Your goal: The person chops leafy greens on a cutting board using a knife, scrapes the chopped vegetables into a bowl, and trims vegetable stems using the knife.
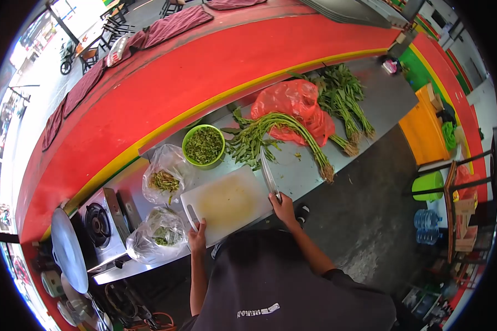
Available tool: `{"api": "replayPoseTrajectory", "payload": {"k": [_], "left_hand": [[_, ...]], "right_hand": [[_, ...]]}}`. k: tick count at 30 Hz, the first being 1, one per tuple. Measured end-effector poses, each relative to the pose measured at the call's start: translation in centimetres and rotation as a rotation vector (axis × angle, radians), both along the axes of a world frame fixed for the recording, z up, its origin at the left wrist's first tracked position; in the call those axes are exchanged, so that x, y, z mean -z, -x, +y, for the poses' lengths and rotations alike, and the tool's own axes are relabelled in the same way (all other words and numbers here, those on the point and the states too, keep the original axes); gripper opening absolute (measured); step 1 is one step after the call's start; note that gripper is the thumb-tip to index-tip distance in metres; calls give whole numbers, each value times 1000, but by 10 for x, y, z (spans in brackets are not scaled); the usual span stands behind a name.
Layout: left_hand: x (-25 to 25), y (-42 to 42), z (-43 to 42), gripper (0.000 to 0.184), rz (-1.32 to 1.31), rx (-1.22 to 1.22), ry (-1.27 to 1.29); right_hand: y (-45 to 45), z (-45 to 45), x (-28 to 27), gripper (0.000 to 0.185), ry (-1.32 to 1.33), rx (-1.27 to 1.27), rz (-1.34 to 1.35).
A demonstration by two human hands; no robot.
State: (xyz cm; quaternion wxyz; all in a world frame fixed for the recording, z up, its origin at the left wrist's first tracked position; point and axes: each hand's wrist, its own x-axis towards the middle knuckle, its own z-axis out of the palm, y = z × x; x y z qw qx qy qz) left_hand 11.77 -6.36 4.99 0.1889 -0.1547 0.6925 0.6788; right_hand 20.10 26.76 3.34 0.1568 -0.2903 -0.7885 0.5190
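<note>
OK so my count is two hands, one left hand (pixel 197 237) and one right hand (pixel 283 208), plus one knife (pixel 269 174), one board (pixel 226 204), one bowl (pixel 211 165), two clear bags (pixel 174 157) and just the one red bag (pixel 292 99). For the greens (pixel 301 126) I get at least two bunches, but they overlap so much around the red bag that I honestly can't tell the exact number. Off to the sides there's one burner (pixel 98 225), one orange cabinet (pixel 422 132), one green tub (pixel 427 186) and two blue jugs (pixel 427 219).
</note>
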Motion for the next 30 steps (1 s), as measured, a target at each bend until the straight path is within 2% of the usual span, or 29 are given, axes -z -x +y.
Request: {"api": "replayPoseTrajectory", "payload": {"k": [2,3,5,6,8,9,10,11,12,13,15,19,21,23,25,28,30], "left_hand": [[10,-2,-3,34,7,58,233],[14,-4,-2,34,0,63,239],[25,-7,-2,41,31,125,486],[35,-12,-2,41,19,126,498],[49,-24,2,64,203,105,628],[24,-24,9,97,133,220,719],[15,-28,13,97,123,220,722],[8,-31,18,110,127,270,818],[5,-33,21,123,130,318,913],[3,-35,22,123,120,316,915],[-1,-40,24,140,169,421,1085],[2,-43,19,145,122,507,1163],[7,-46,18,146,203,515,1174],[13,-51,16,147,241,519,1173],[16,-53,20,145,239,500,1202],[8,-54,24,143,292,517,1180],[3,-53,32,136,247,569,1137]], "right_hand": [[-8,2,2,40,-25,40,-31],[-12,3,5,38,20,47,-71],[-19,2,13,37,29,58,-59],[-22,2,19,37,32,68,-40],[-32,-1,27,35,40,29,-97],[-34,-1,29,36,-2,18,-83],[-37,-1,31,39,-45,6,-69],[-41,-1,34,46,-51,-38,-51],[-41,-1,34,46,-49,-42,-57],[-40,-2,35,45,-57,-52,-24],[-42,-1,35,44,-59,-70,-3],[-51,6,41,37,-59,-73,-119],[-56,6,43,31,-82,-59,-113],[-59,5,39,35,-77,-74,-109],[-61,5,40,39,-80,-83,-102],[-59,8,36,35,-53,-45,-75],[-58,14,31,31,26,5,-157]]}}
